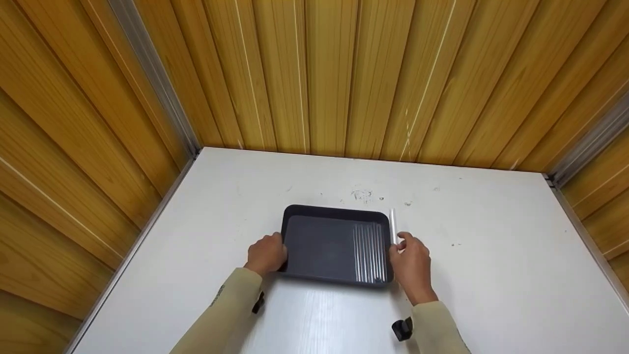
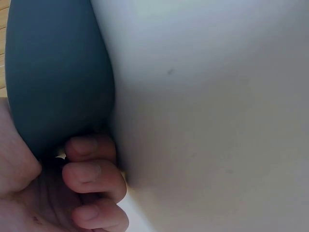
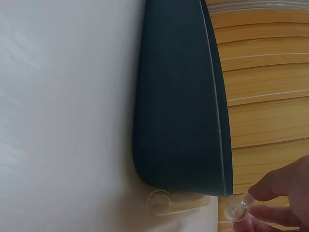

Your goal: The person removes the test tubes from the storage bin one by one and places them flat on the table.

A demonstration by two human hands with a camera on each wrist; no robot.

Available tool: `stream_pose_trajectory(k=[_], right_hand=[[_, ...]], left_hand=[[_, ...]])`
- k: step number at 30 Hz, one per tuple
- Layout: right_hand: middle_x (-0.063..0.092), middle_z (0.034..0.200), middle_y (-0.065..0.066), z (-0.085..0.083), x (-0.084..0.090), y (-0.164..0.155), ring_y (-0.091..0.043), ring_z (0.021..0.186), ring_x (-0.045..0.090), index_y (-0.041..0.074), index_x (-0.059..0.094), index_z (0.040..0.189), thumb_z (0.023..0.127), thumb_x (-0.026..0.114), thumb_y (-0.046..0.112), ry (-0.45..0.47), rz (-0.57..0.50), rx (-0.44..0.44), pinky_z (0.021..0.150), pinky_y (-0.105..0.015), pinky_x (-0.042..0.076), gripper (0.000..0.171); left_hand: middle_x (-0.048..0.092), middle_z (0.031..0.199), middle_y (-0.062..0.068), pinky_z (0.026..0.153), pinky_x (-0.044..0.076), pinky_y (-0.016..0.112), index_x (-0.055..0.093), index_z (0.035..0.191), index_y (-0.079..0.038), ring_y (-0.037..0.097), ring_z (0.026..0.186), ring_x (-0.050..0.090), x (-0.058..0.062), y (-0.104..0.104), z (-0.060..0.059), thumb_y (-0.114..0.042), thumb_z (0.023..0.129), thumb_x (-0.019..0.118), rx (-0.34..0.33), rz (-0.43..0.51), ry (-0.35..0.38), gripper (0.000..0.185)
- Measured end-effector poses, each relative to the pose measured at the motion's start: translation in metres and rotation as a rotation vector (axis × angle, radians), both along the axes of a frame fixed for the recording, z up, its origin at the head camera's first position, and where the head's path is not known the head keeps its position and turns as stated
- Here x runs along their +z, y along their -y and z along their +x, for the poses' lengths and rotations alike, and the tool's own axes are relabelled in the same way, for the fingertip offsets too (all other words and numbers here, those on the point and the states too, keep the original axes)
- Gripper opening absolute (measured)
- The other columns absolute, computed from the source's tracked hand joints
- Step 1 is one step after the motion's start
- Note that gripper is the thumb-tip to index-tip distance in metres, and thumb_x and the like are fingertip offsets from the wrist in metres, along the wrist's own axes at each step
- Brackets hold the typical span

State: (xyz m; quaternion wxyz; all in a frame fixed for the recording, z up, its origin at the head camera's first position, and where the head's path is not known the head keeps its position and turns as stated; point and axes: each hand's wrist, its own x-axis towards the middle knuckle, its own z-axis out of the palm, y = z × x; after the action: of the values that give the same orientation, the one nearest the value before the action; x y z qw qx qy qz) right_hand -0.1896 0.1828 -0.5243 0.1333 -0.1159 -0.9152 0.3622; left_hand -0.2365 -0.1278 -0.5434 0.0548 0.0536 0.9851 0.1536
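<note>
A dark rectangular tray (image 1: 295, 216) lies on the white table (image 1: 491, 255), with several clear tubes (image 1: 369, 253) side by side in its right part. My left hand (image 1: 269, 253) grips the tray's left rim; in the left wrist view its fingers (image 2: 91, 170) curl under the tray's wall (image 2: 58, 72). My right hand (image 1: 412, 260) is at the tray's right side and pinches one clear tube (image 1: 392, 225) just outside the rim. The right wrist view shows that tube's round end (image 3: 236, 210) between fingertips (image 3: 270, 188), beside the tray's outer wall (image 3: 178, 106).
Wood-panelled walls (image 1: 334, 73) close the table in at the back and on both sides, with metal trim (image 1: 147, 73) at the corners. Faint scuff marks (image 1: 362, 194) sit behind the tray. Both sleeves (image 1: 231, 314) carry small black clips.
</note>
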Motion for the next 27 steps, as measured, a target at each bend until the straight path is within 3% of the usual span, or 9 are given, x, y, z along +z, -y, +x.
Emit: stream_pose_trajectory(k=[22,27], right_hand=[[0.066,0.093,-0.020,-0.003,-0.015,-0.010,-0.025,0.078,0.061,-0.005,0.061,0.121,0.089,0.060,0.007,0.083,-0.037,-0.013,0.065,-0.035,0.047,0.034],[0.068,0.090,-0.019,-0.004,-0.019,-0.011,-0.027,0.077,0.062,-0.005,0.063,0.117,0.088,0.062,0.007,0.053,-0.020,-0.004,0.066,-0.036,0.047,0.031]], left_hand=[[0.066,0.083,0.018,0.063,0.051,0.048,0.061,0.096,0.002,0.033,0.074,0.066,-0.001,0.001,0.000,-0.017,0.092,0.051,0.015,-0.003,0.004,0.022],[0.066,0.082,0.018,0.063,0.052,0.049,0.061,0.096,0.001,0.034,0.074,0.067,-0.002,0.001,-0.001,-0.018,0.093,0.052,0.009,-0.008,-0.010,0.022]])
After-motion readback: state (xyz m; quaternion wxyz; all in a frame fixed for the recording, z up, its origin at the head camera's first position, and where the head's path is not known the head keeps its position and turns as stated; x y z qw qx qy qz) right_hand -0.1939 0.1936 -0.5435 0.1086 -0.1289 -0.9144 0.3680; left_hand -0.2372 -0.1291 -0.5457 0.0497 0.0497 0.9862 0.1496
